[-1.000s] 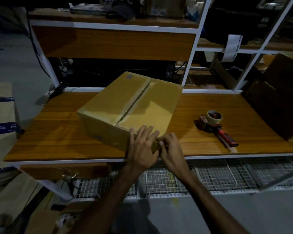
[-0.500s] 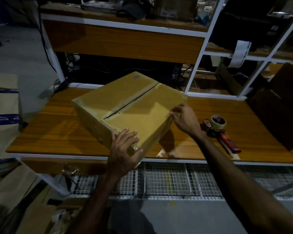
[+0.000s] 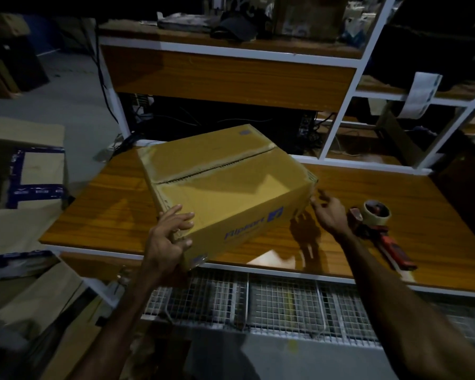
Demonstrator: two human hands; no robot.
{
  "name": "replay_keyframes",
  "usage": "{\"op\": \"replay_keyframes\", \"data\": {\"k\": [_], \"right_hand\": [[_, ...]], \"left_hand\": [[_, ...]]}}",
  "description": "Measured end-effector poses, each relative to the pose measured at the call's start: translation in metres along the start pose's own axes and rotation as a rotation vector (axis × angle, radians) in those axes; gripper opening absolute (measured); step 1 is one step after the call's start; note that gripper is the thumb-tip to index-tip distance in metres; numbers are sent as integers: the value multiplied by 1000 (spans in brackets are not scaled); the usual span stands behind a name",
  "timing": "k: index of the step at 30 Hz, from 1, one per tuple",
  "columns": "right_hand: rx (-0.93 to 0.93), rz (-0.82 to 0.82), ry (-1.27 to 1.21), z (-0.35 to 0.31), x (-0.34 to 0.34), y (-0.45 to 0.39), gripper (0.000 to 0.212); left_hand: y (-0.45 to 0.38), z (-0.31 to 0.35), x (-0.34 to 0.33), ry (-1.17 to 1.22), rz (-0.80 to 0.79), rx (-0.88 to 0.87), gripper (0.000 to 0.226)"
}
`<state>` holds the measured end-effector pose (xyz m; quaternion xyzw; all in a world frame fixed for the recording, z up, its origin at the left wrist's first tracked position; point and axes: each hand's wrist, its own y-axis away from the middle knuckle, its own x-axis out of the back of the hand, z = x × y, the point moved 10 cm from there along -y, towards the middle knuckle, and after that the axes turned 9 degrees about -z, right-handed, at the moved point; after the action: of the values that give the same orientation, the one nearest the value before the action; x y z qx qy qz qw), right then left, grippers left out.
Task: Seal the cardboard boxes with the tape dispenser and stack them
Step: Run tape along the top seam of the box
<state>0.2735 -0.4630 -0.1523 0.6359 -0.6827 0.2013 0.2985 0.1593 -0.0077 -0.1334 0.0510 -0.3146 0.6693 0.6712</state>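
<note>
the left hand (image 3: 170, 237) reaches forward from a bent arm and grips the near corner of the cardboard box (image 3: 225, 185), fingers curled over the top edge and thumb pressed on the front face. the right hand (image 3: 329, 213) stretches out on a long straight arm to the box's right end, fingers loosely spread and relaxed, holding nothing; whether the fingertips touch the cardboard is hard to tell. the box is tilted, its near corner hanging past the front edge of the wooden table (image 3: 99, 215), its top seam taped. the tape dispenser (image 3: 379, 226) lies on the table just right of the right hand. more boxes (image 3: 25, 171) are stacked at the left.
</note>
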Motion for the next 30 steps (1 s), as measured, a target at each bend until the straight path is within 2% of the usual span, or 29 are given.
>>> {"op": "replay_keyframes", "data": {"k": [2, 5, 7, 9, 11, 15, 18, 20, 23, 27, 30], "right_hand": [[-55, 132, -204, -2, 8, -1, 71], [-41, 126, -318, -16, 11, -19, 77], [-40, 36, -301, -25, 4, -27, 84], [-30, -6, -283, -39, -5, -21, 74], [-16, 59, -259, -44, -10, -11, 60], [-33, 237, -158, -44, -18, 43, 55], [-45, 369, -28, -53, -38, 110, 44], [-5, 427, 36, -67, -54, 154, 41], [119, 370, 27, -90, -93, 195, 38], [265, 218, 81, -133, -138, 217, 44], [387, 45, 55, -156, -141, 205, 32]], "left_hand": [[-1, -3, 3, 8, -11, 3, 41], [-1, -10, 9, 20, -43, 22, 40], [-2, -13, 11, 39, -70, 36, 38], [-1, -16, 15, 72, -86, 70, 35], [-1, -23, 23, 69, -66, 113, 37], [0, -32, 48, -40, 65, 173, 61], [-8, -36, 63, -258, 148, 129, 65], [-17, -48, 56, -397, 152, 173, 69], [-17, -47, 19, -394, 101, 261, 89], [21, -5, -34, -141, 68, 155, 100], [53, 20, -60, -55, 23, 83, 96]]}}
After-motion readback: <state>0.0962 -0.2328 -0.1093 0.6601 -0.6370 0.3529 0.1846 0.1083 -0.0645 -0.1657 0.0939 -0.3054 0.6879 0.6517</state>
